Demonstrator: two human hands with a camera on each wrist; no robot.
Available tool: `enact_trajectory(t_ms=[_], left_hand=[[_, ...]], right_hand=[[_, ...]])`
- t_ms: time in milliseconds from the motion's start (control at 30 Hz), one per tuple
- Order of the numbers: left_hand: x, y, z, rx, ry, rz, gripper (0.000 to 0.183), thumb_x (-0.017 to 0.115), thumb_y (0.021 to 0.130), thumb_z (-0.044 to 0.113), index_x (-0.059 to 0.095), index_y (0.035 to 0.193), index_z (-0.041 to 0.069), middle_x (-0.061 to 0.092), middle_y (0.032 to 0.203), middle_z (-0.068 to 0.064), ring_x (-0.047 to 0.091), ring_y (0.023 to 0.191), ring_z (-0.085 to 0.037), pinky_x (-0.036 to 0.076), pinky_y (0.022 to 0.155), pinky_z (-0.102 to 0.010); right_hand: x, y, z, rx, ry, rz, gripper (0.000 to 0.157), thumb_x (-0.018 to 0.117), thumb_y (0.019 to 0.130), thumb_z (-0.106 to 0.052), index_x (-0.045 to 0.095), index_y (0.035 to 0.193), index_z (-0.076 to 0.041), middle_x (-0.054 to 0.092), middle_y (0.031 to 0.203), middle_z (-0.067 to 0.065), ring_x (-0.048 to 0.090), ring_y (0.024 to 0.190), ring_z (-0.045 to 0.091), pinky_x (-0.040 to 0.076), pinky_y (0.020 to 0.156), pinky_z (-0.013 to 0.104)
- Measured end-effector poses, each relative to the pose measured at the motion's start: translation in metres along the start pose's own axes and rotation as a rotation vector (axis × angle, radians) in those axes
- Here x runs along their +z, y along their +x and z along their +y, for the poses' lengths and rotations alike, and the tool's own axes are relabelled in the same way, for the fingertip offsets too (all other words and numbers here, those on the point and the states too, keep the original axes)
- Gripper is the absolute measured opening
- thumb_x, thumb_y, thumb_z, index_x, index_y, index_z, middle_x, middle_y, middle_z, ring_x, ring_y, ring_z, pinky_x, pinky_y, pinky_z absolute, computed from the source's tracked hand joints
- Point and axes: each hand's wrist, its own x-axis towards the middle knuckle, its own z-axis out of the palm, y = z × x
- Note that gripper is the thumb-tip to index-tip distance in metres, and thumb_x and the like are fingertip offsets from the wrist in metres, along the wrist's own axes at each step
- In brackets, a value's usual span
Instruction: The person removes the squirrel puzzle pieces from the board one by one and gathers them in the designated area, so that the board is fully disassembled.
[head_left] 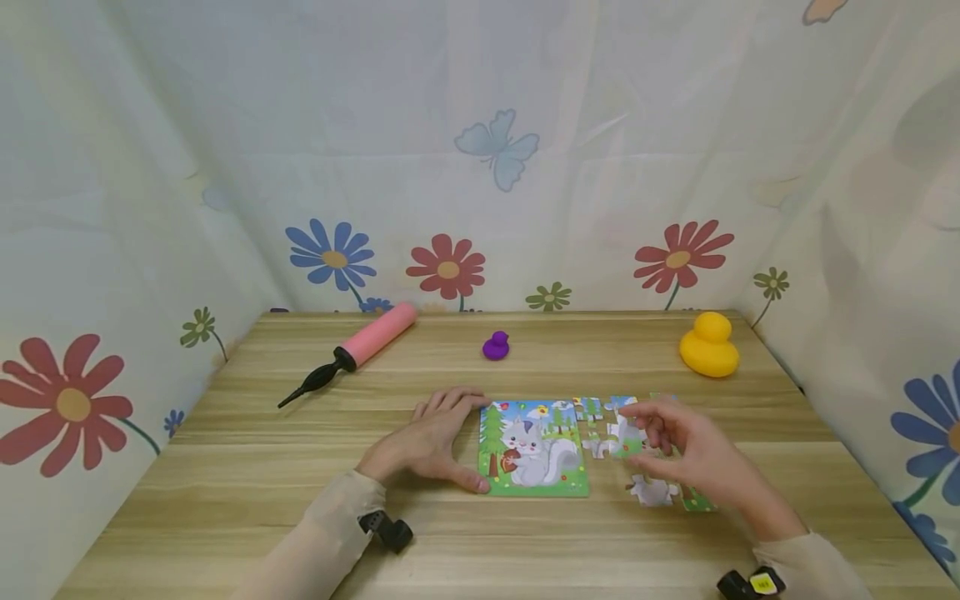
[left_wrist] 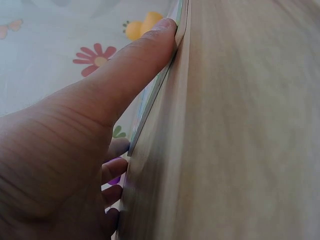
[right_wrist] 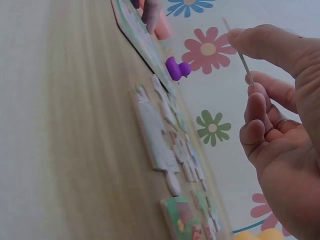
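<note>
A square squirrel picture board [head_left: 534, 458] lies flat on the wooden table. Along its left edge rests my left hand [head_left: 431, 446], index fingertip near the top corner and thumb at the bottom one; the left wrist view shows the thumb [left_wrist: 145, 57] against the edge. My right hand [head_left: 705, 454] is raised over the loose jigsaw pieces [head_left: 654, 492] to the board's right. Between its thumb and fingers it pinches one thin jigsaw piece [right_wrist: 243, 62], seen edge-on in the right wrist view. Some loose pieces are hidden under this hand in the head view.
Behind the board sits a small purple duck [head_left: 496, 346]. A larger yellow duck [head_left: 709, 345] stands at the back right. At the back left lies a pink hand pump [head_left: 378, 335] with a black nozzle. A flowered curtain [head_left: 495, 233] encloses the table's back and sides.
</note>
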Motion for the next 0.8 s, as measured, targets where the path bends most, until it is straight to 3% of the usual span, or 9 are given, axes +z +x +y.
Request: enact_trajectory(t_ms=[200,467,800], left_hand=[[-0.001,0.0,0.002,-0.006,-0.004,-0.008,0.13,0.095,0.073,0.074,0.035,0.173,0.017,0.03,0.178,-0.011,0.026,0.162,-0.041,0.024,0.126,-0.074],[0.001,0.001,-0.001,-0.01,-0.002,-0.006,0.13,0.094,0.073,0.075,0.034,0.173,0.017,0.03,0.178,-0.011,0.026,0.162,-0.041,0.025,0.126,-0.074],[0.001,0.001,-0.001,-0.012,-0.006,-0.005,0.13,0.094,0.073,0.076,0.035,0.173,0.017,0.031,0.178,-0.01,0.027,0.162,-0.041,0.024,0.126,-0.074]], right_hand=[[0.007,-0.009,0.004,-0.022,-0.045,-0.046,0.054,0.095,0.089,-0.009,0.072,0.138,-0.007,0.063,0.102,0.009,0.058,0.084,0.025,0.051,0.065,0.031],[0.018,-0.013,0.007,-0.071,-0.153,-0.082,0.05,0.098,0.088,-0.021,0.074,0.132,-0.02,0.065,0.103,0.001,0.057,0.08,0.019,0.049,0.063,0.026],[0.024,-0.014,0.011,-0.009,-0.213,-0.162,0.048,0.096,0.09,-0.034,0.073,0.131,-0.023,0.063,0.1,-0.006,0.056,0.085,0.014,0.049,0.072,0.026]])
